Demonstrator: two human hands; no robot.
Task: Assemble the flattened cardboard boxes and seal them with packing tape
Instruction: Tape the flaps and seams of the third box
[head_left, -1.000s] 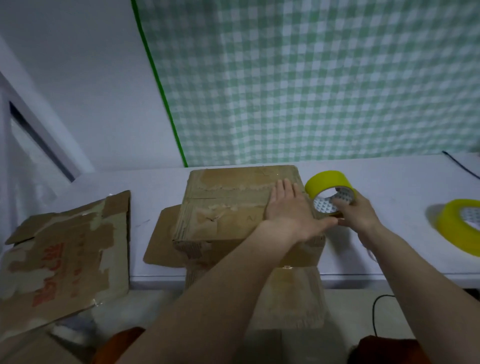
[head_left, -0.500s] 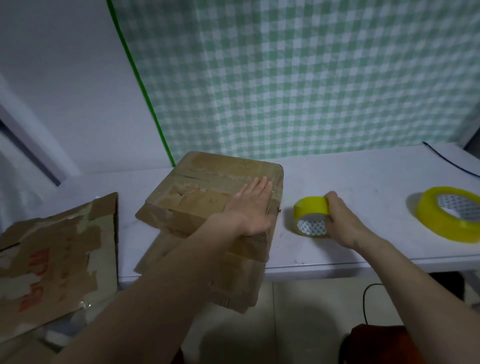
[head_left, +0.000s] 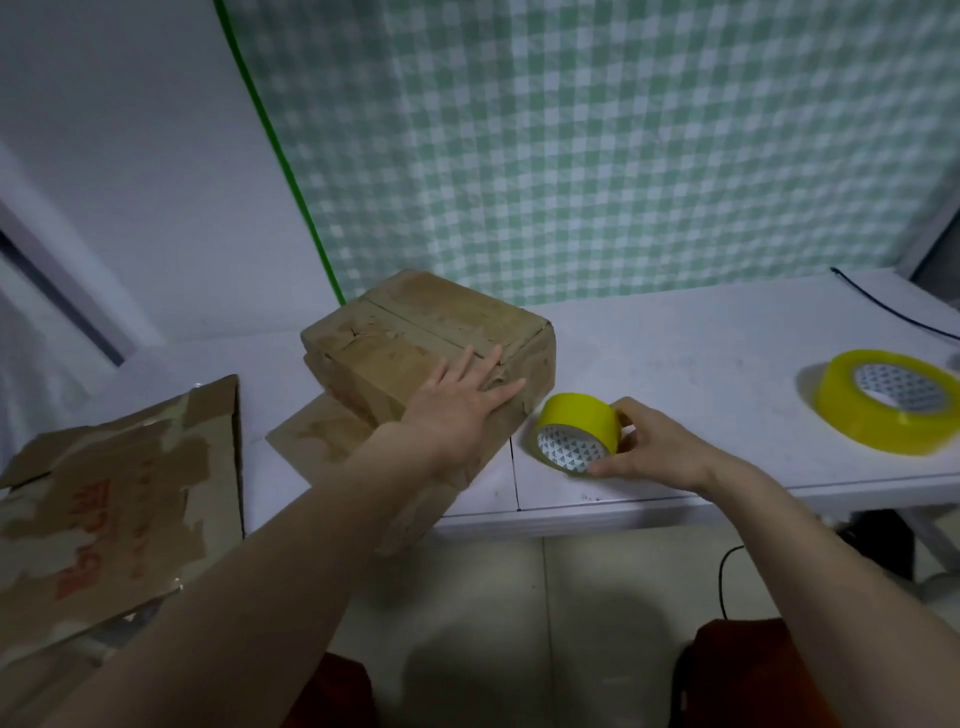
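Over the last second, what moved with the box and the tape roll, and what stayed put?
The right hand brought the small yellow tape roll down from beside the cardboard box top onto the white table, still gripping it. The box has turned under the flat left hand, which keeps pressing on its top. The larger tape roll and flattened cardboard stayed put.

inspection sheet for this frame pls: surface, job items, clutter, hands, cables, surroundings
Surface: white table, scuffed.
Job's things: assembled cardboard box overhanging the front edge; small yellow tape roll beside it; larger tape roll lying flat at right; flattened box at left.
Clutter: nothing seen.
Hands: left hand flat on the box; right hand holds the small roll.
Cables: black cable on the table's far right; another below.
Surroundings: green checked cloth, white wall.
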